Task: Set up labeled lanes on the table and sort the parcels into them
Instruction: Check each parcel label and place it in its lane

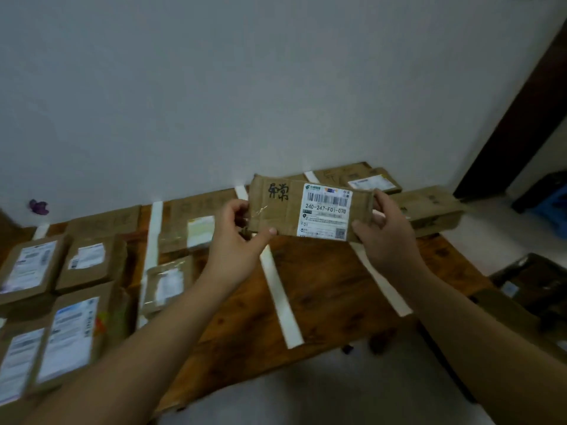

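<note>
The room is dimly lit, and a cold grey cast is laid over the wall [276,87]. The label [326,211] on the held parcel [285,210] is rendered sharply and brightest; the parcels at the left edge [46,348] are smeared by blur. Lines are skewed toward the corners, as seen in the leaning door frame [515,124]
</note>
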